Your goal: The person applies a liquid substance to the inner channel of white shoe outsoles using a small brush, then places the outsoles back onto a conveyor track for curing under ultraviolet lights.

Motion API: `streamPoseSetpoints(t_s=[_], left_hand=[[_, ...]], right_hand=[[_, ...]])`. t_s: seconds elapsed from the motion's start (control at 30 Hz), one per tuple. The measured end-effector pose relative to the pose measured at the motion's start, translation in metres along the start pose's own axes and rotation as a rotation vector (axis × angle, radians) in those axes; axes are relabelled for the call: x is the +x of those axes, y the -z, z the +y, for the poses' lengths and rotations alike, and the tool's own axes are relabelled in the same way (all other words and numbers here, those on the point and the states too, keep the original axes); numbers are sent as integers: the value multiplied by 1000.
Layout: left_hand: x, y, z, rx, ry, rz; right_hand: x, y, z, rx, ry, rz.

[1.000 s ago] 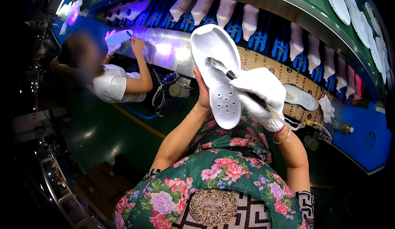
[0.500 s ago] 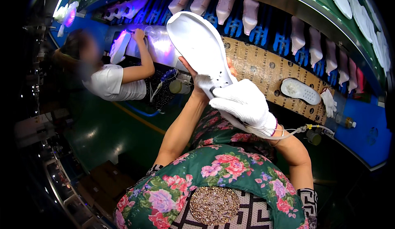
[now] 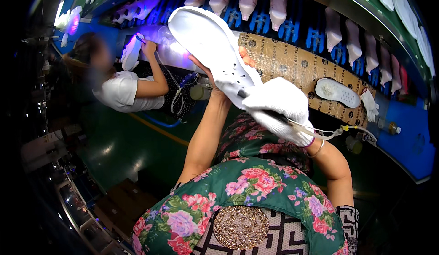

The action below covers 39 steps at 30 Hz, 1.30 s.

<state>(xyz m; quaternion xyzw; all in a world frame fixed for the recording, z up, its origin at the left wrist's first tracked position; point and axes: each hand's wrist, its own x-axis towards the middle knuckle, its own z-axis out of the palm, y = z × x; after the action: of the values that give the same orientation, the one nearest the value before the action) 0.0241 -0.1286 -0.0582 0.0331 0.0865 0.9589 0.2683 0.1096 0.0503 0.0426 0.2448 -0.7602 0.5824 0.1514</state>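
Observation:
A white shoe sole (image 3: 206, 40) is held up at a tilt, its hollow inner side showing and several small holes near the lower end. My bare left hand (image 3: 208, 74) grips it from beneath; fingertips show past its right edge and the palm is hidden. On my right hand (image 3: 276, 106) is a white knitted glove, the fingers closed round a dark-tipped brush (image 3: 241, 93). The brush tip is at the lower end of the sole, and most of its handle is hidden by the glove. A thin clear tube (image 3: 327, 133) trails from this hand to the right.
Brown printed cardboard (image 3: 283, 67) covers the bench, bearing another white sole (image 3: 338, 93) and a loose glove (image 3: 369, 105). Behind stand pale shoe uppers (image 3: 278, 10) on blue holders. A small bottle (image 3: 388, 127) lies at right. A co-worker (image 3: 123, 90) handles a shoe at left.
The sole has shifted slightly up and left in view. My gloved right hand has moved a little right and down, taking the brush from over the holes to the sole's lower end.

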Motion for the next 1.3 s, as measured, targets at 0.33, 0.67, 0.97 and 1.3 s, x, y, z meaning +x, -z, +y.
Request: streamPoseSetpoints(t_s=[0.33, 0.67, 0.97, 1.3], left_hand=[[11, -17, 12, -6, 39, -64], [13, -15, 39, 318, 359, 153], [28, -14, 47, 299, 615, 71], [37, -28, 45, 736, 740, 197]], right_hand=[[-5, -6, 8, 27, -22, -2], [-9, -12, -2, 102, -111, -76], [-20, -37, 3, -72, 144, -77], [-18, -36, 7, -75, 78, -103]])
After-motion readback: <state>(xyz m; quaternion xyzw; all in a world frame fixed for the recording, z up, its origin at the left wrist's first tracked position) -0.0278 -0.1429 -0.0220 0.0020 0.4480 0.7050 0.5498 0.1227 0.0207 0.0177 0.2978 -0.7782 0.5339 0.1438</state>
